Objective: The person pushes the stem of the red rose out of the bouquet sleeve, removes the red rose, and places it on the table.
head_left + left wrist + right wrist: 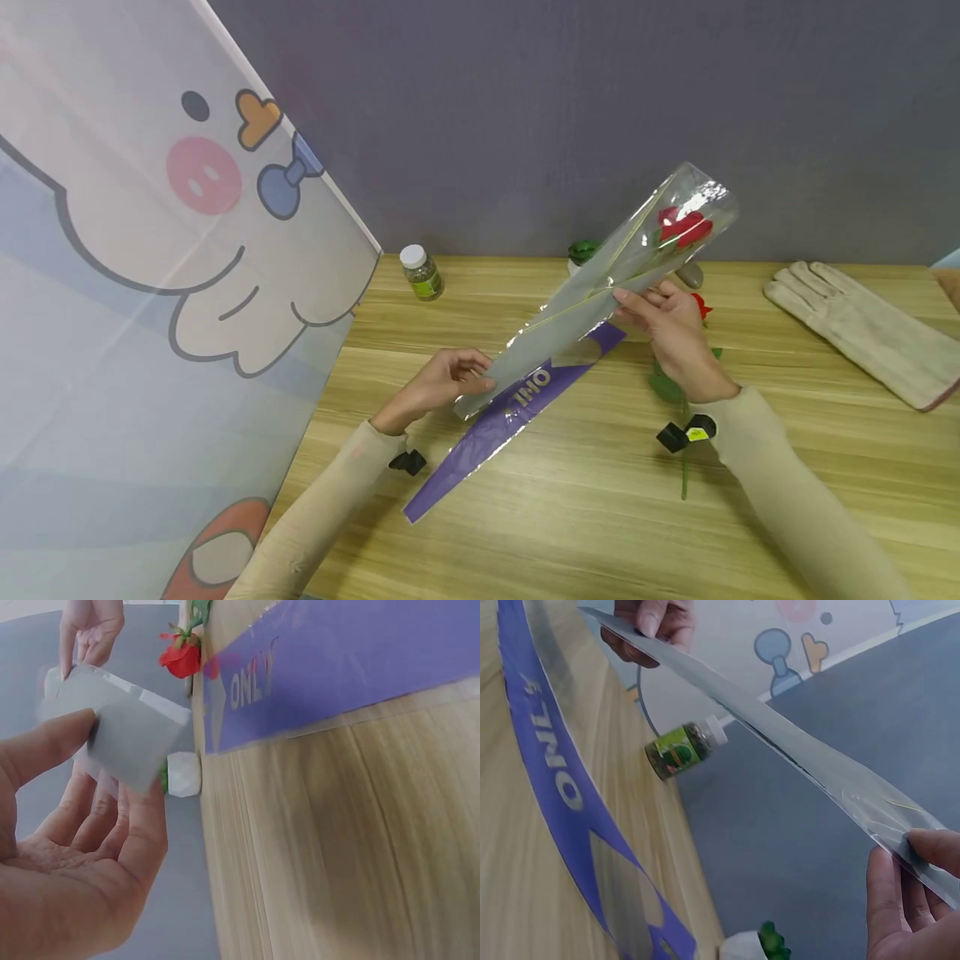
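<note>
Fingers of both hands pinch clear sleeve (600,292) | rose (682,227) inside (stem blurred) | second rose half-hidden

The head view looks forward and down from above the wooden table (570,517), taking in both forearms and the grey wall behind. The left wrist view sits close under the left hand (71,855), looking along the tabletop toward the far edge, its picture tilted so the table stands upright. The right wrist view sits close beside the right hand (911,900), facing back across the table toward the left hand (649,626). All three share the clear sleeve (600,292) and the purple sleeve (510,417)
</note>
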{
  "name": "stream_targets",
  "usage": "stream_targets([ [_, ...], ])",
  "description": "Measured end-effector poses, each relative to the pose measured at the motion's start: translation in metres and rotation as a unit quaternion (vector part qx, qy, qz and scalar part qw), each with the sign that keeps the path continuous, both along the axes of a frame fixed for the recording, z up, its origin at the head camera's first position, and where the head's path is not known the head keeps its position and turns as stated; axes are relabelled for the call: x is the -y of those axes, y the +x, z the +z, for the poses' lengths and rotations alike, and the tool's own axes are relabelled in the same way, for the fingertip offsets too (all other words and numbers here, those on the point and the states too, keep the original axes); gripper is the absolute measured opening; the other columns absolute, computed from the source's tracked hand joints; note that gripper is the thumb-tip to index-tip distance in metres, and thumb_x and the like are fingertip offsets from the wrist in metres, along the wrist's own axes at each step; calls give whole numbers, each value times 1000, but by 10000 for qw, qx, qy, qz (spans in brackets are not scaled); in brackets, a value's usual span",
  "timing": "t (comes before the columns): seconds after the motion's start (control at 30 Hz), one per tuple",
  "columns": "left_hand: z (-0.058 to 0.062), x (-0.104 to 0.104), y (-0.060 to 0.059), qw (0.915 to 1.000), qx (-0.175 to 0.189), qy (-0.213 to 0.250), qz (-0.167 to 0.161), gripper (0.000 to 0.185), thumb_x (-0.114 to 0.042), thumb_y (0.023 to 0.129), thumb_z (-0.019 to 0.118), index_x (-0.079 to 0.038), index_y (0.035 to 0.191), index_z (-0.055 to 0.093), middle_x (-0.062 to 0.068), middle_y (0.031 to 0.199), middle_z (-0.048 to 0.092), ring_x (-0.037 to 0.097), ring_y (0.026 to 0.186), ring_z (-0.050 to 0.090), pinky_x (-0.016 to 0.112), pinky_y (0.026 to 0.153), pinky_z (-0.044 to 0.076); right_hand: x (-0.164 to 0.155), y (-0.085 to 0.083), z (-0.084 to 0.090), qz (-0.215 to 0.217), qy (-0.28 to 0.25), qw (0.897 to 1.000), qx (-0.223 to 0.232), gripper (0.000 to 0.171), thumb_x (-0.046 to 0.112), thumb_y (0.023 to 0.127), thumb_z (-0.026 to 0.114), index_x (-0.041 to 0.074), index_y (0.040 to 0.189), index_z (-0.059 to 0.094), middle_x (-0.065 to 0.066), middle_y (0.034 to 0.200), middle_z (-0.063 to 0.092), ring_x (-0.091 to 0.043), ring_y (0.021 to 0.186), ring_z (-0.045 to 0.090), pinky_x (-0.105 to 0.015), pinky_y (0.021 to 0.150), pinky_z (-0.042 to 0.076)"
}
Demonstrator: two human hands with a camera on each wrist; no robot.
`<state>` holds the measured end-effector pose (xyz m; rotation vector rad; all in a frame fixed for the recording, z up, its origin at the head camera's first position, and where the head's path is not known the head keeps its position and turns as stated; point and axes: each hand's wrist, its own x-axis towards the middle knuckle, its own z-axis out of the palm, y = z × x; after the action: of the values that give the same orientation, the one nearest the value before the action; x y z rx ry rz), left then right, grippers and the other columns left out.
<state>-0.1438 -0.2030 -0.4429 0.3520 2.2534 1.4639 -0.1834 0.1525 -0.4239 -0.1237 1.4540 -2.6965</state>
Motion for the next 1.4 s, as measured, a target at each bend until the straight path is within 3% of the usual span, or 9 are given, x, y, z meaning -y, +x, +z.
stream_targets([
  [0.3, 1, 0, 0, 9999, -4, 46, 148, 21, -13, 94, 76, -4, 112, 73, 5, 106, 74, 14, 92, 66, 27, 78, 53, -17, 3, 3, -196, -404, 9989, -107, 20, -13, 95, 64, 1, 111, 64, -7, 97, 80, -17, 81, 78, -25, 77, 63],
  [0.57, 0, -4, 2, 9991, 94, 350, 230, 18, -9, 94, 76, -1, 110, 73, 1, 100, 73, 13, 88, 67, 24, 76, 55, -21, 4, 3, -276, -512, 9982, -116, 22, -14, 95, 64, 0, 111, 65, -8, 99, 80, -16, 84, 78, -24, 76, 63],
  [0.83, -5, -9, 3, 9979, 158, 488, 401, 18, -6, 93, 77, 2, 109, 73, -3, 93, 73, 11, 85, 68, 21, 75, 55, -22, 5, 2, -387, 62, 9988, -297, 13, -11, 94, 68, 0, 101, 69, -6, 88, 81, -14, 80, 78, -23, 75, 63],
  [1.07, -5, -12, 5, 9967, 114, 644, 475, 19, -6, 94, 76, 5, 110, 73, -2, 95, 73, 11, 86, 68, 22, 75, 56, -20, 5, 3, -423, 14, 9987, -276, 17, -12, 93, 69, 1, 104, 72, -7, 92, 82, -14, 82, 79, -23, 75, 62],
  [1.4, -9, -12, 6, 9926, 356, 942, 673, 22, -8, 95, 75, 7, 112, 71, -3, 94, 75, 9, 83, 70, 22, 72, 56, -21, 5, 0, -363, 219, 9990, -170, 18, -9, 93, 70, 3, 106, 71, -3, 97, 82, -11, 88, 79, -21, 78, 61],
])
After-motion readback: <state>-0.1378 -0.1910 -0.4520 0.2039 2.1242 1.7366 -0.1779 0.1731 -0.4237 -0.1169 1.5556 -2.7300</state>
